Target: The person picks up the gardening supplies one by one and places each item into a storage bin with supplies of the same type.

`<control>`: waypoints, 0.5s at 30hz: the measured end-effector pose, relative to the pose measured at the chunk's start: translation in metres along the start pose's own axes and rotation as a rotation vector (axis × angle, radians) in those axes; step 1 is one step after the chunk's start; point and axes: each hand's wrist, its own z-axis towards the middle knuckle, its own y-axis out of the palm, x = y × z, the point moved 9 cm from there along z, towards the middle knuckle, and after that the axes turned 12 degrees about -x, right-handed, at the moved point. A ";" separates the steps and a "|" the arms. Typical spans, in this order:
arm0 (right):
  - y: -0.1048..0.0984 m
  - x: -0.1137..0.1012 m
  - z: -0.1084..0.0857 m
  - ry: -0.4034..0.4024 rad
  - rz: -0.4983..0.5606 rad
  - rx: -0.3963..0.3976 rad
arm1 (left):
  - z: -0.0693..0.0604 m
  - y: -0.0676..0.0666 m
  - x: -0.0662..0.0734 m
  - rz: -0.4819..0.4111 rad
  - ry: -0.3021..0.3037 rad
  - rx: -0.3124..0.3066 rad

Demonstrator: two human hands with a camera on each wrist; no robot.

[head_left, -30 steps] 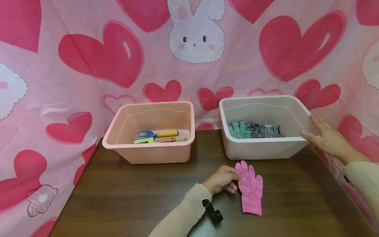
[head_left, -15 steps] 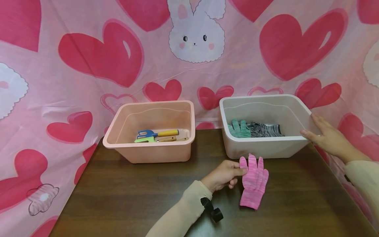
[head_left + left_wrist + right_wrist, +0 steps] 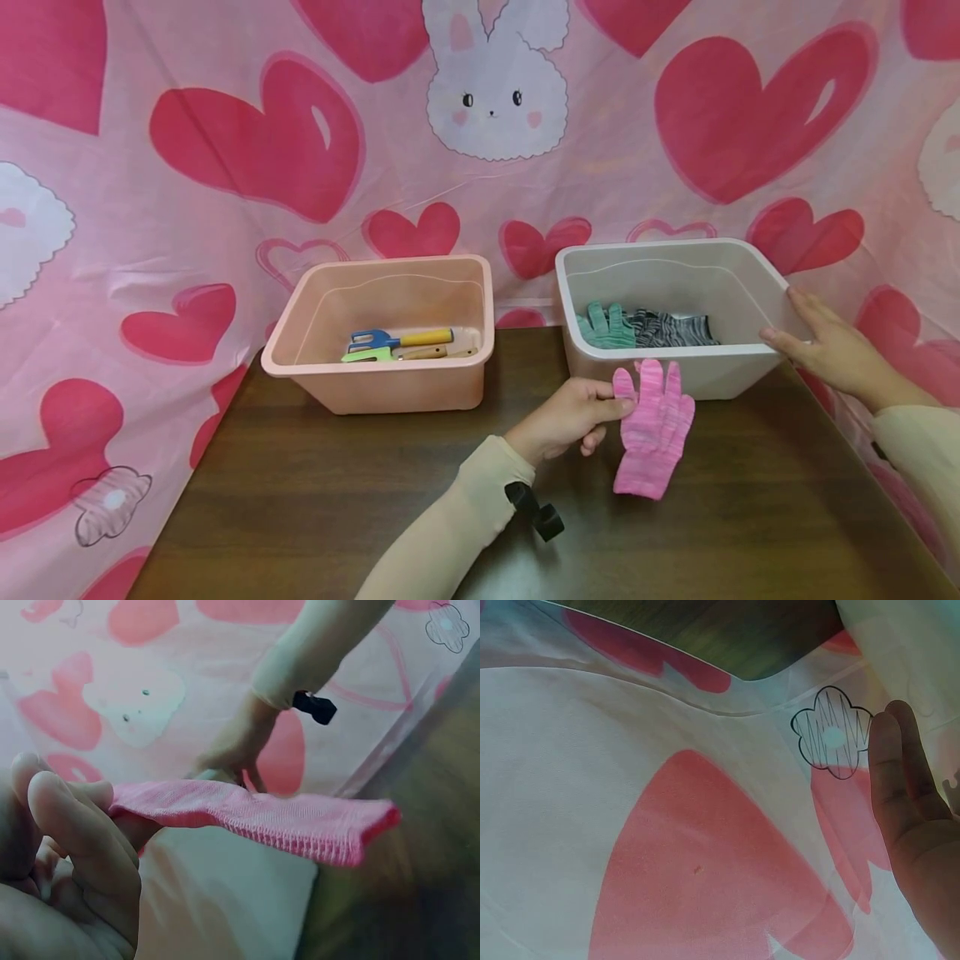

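Note:
My left hand (image 3: 570, 421) pinches a pink knit glove (image 3: 654, 437) between thumb and fingers, by one of its fingers. The glove stands raised off the table, its cuff downward, and its fingertips overlap the front of a white plastic bin (image 3: 720, 353). In the left wrist view the pink glove (image 3: 292, 821) stretches sideways from the fingers, with its cuff at the free end. At the bin's right end my right hand (image 3: 832, 346) touches the rim and side with extended fingers and thumb. Inside lie a green glove (image 3: 607, 327) and a black-and-grey knit piece (image 3: 667, 330).
Left of the white bin stands a peach bin (image 3: 397, 392) holding a blue fork with a yellow handle (image 3: 397, 338), a light-green tool (image 3: 367, 355) and wooden handles. Both bins are on a brown wooden table (image 3: 315, 500), before a pink heart-print cloth (image 3: 405, 175).
My left hand has lifted the pink glove off the table, moving it up and slightly right toward the white bin. The right hand stays at the bin's right end.

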 end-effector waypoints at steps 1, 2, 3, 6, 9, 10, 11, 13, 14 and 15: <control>0.000 -0.001 0.000 -0.003 0.000 0.003 | 0.001 0.000 0.004 0.003 0.002 -0.004; 0.000 -0.001 0.000 -0.006 0.000 0.007 | 0.002 0.001 0.008 0.006 0.006 -0.007; 0.000 -0.002 0.000 -0.008 0.001 0.010 | 0.002 0.001 0.013 0.010 0.012 -0.009; 0.000 -0.002 -0.001 -0.009 0.001 0.014 | 0.004 0.003 0.028 0.028 0.031 -0.025; 0.000 -0.002 -0.001 -0.004 0.001 0.013 | 0.006 0.007 0.044 0.058 0.061 -0.056; 0.000 -0.002 -0.001 -0.001 -0.001 0.012 | 0.006 0.008 0.049 0.065 0.072 -0.067; 0.000 -0.001 -0.001 0.001 -0.001 0.011 | 0.007 0.009 0.054 0.073 0.080 -0.073; 0.000 -0.001 -0.001 0.002 0.000 0.006 | 0.009 0.010 0.064 0.088 0.090 -0.080; 0.000 -0.001 0.000 0.000 0.001 0.004 | 0.011 0.010 0.067 0.083 0.089 -0.080; 0.000 -0.001 0.000 -0.002 0.000 0.003 | 0.012 0.010 0.071 0.079 0.091 -0.077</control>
